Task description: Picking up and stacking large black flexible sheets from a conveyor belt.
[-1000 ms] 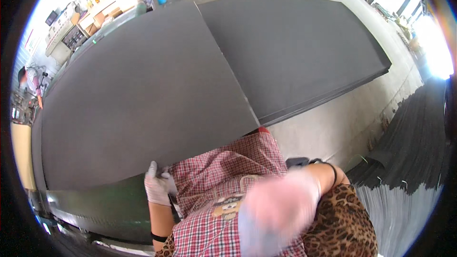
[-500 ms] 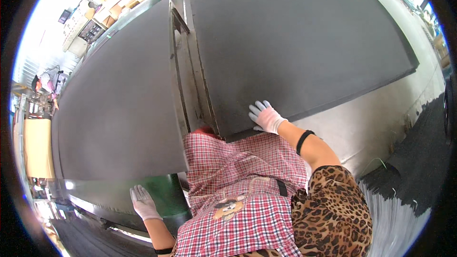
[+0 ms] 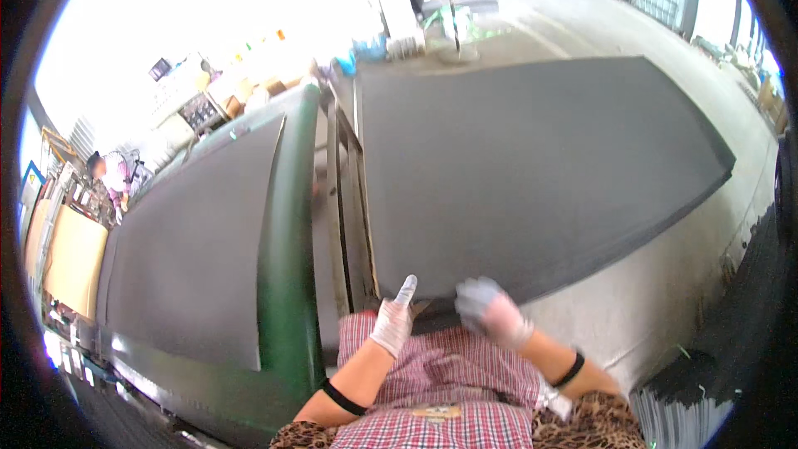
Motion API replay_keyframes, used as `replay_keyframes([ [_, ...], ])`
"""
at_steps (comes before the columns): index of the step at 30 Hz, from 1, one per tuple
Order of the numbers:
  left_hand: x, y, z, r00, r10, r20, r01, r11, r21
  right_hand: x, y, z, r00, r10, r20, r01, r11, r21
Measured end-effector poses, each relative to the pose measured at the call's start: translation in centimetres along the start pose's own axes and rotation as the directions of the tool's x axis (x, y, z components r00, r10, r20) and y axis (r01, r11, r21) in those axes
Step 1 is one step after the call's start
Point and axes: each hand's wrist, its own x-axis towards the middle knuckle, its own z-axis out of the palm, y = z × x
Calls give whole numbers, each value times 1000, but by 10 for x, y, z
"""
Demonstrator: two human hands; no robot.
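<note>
My left hand, in a pale glove, is at the near left corner of a large black sheet on the right. One digit points up; the other fingers are mostly hidden, so any grip on the edge cannot be made out. My right hand, in a pink and grey glove, is over the same sheet's near edge and smeared by motion. A second black sheet lies flat to the left on a green conveyor belt, with a strip of belt bare beside it.
A metal frame and a narrow gap separate the belt from the right stack. Beyond stand a fan and a cluttered bench. Another person is at the far left. Dark strands hang at the lower right.
The left sheet has shifted leftward along the belt, baring green surface. My left hand has come across to the right sheet's corner; my right hand has moved off its flat rest. The view has tilted up.
</note>
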Motion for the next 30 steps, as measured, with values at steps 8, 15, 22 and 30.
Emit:
replay_keyframes([
  [8, 1, 6, 32, 992, 65, 109, -75, 994, 85, -156, 155, -18, -1, 916, 401, 247, -388, 888],
  [15, -48, 68, 15, 984, 178, -5, -177, 982, 67, -96, 132, -56, 44, 988, 145, 259, -152, 954],
  [22, -120, 188, -191, 784, 537, -311, -580, 812, -61, -123, 71, -67, 166, 984, -61, 53, 53, 997],
  [30, -302, 189, -420, 619, 359, -698, -579, 809, -99, -216, 93, -107, 239, 968, 74, 115, -104, 988],
])
